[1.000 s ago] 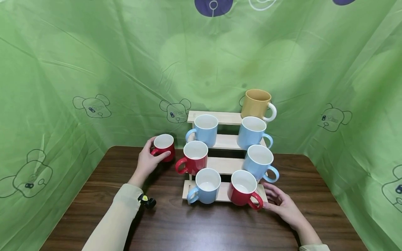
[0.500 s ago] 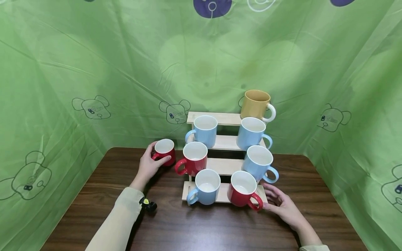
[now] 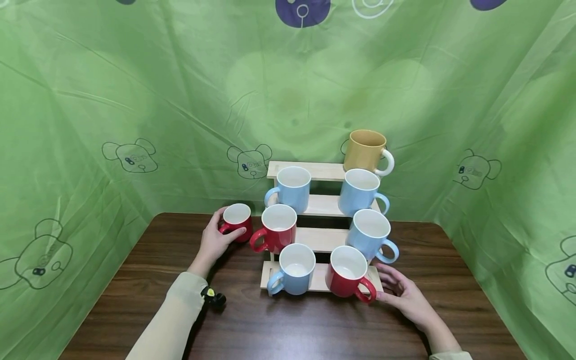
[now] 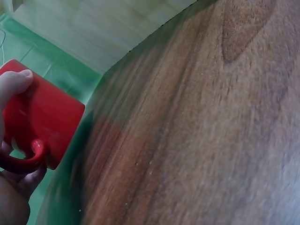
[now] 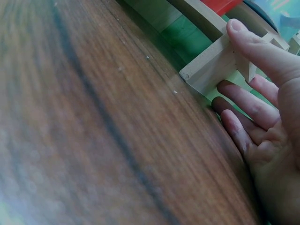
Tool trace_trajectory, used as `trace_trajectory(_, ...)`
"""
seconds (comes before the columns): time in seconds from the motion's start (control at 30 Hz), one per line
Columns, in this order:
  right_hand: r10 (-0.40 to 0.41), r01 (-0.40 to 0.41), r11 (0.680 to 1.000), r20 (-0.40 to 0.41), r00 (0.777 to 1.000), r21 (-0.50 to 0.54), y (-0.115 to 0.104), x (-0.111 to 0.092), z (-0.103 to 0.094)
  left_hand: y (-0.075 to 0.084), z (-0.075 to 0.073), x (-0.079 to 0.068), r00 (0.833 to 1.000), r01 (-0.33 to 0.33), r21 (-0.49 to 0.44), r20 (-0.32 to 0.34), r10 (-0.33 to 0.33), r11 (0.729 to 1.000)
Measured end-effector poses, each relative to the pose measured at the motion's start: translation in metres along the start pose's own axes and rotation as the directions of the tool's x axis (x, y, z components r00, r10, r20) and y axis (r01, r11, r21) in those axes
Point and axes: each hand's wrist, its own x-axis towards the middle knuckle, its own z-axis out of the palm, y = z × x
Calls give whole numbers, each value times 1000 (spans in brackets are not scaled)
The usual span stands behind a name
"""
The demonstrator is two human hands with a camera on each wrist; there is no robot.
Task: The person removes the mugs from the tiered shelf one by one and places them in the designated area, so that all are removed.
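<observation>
A red mug point(image 3: 238, 225) with a white inside is gripped by my left hand point(image 3: 216, 240), left of the wooden tiered rack point(image 3: 321, 240). Thumb and fingers stand on opposite sides of the mug point(image 4: 47, 112); a narrow gap shows between its base and the tabletop in the left wrist view. My right hand point(image 3: 407, 297) holds the right end of the rack's lowest shelf point(image 5: 211, 68), its thumb on the front edge and fingers behind. Near that thumb sits a red mug point(image 3: 345, 275), with a light blue mug point(image 3: 297, 272) to its left on the same shelf.
Higher tiers bear another red mug point(image 3: 278, 232), light blue mugs at the right point(image 3: 366, 235), point(image 3: 357, 195) and upper left point(image 3: 294, 192), and a yellow mug point(image 3: 363, 152) on top. A green curtain point(image 3: 180, 100) hangs behind the brown wooden table point(image 3: 288, 330).
My left hand has shifted slightly nearer and to the right with the red mug, which sits lower in the head view. The right hand stays at the rack.
</observation>
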Motion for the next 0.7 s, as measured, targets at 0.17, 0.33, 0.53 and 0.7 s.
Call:
trace_trajectory(0.17,-1,1,1000,1,1000,-3,0,0,0,-1,2,-1,1000,0,16,7,0,1000)
trace_trajectory(0.33,-13,13,1000,2,1000,1,-1,0,2,-2,1,-1,1000,6,13,9,-6,1000)
trace_trajectory(0.53,-44,44,999,11,999,7,-3,0,3,-5,-2,0,1000,6,8,-4,-6,1000)
trace_trajectory(0.7,-48,48,999,14,999,10,-3,0,2,-10,-3,1,1000,8,11,-4,-8,1000)
